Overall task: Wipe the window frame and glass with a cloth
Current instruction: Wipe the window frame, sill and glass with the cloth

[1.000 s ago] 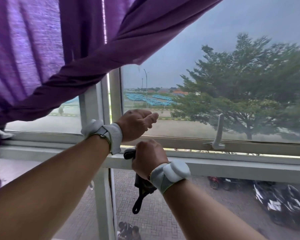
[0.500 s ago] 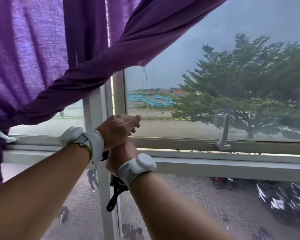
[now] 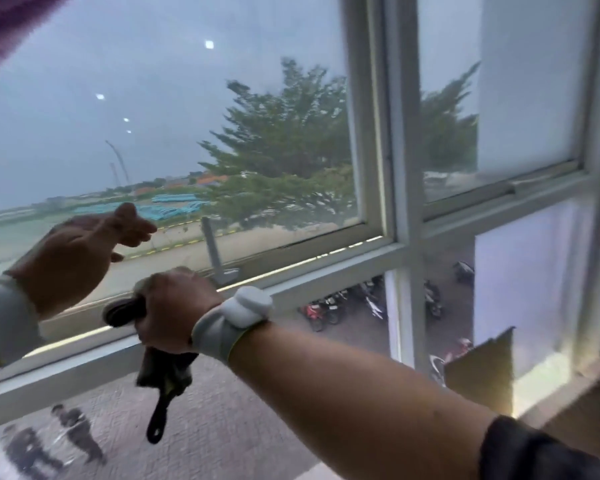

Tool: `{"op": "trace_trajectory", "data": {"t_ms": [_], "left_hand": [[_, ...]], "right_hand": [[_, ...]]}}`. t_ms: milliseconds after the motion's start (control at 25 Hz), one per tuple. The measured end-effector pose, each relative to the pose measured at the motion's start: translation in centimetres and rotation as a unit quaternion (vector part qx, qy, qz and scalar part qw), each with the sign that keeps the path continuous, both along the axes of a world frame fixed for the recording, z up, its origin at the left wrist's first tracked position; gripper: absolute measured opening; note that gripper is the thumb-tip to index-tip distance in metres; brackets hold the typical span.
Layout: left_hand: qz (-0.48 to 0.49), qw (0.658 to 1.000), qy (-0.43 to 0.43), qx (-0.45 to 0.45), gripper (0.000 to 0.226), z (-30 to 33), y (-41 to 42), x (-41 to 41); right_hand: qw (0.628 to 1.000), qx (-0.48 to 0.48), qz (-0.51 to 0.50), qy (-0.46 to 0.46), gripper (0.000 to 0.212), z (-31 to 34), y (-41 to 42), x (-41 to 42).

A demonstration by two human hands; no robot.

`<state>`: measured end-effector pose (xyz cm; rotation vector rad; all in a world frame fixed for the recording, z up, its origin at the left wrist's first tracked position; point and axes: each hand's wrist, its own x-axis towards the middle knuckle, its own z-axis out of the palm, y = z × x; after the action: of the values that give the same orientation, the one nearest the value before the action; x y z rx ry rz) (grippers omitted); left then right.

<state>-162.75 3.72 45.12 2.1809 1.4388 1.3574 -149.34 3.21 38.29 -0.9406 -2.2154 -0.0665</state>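
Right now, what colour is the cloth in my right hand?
Dark, near black; the bunched cloth shows best in the head view.

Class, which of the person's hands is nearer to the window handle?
Right. The right hand, gripping the dark cloth, sits just left of the window handle; the left hand is open, farther left.

Purple curtain point(image 3: 4, 26), perhaps cardboard point(image 3: 478, 368) on sill.

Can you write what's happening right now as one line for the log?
right hand: grips dark crumpled cloth at white window frame rail | left hand: open, raised before glass pane | wiping: underway
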Motion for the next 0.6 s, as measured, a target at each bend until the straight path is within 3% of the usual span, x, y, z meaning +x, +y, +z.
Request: {"op": "trace_trajectory", "data": {"t_ms": [200,440,600], "left_hand": [[-0.084,0.996,0.016,-0.008,0.066,0.0,2.9,9.7],[-0.105,0.988,0.115,0.017,0.076,-0.6,5.9,17.9],[-0.102,0.974,0.198,0.052,0.068,-1.2,7.0,21.7]], "right_hand": [[0.994,-0.005,-0.109,-0.009,0.019,0.2,3.1,12.1],[0.966,-0.039,-0.257,-0.008,0.016,1.7,6.2,25.3],[0.934,-0.022,-0.342,-0.099,0.02,2.0,8.3,29.7]]}}
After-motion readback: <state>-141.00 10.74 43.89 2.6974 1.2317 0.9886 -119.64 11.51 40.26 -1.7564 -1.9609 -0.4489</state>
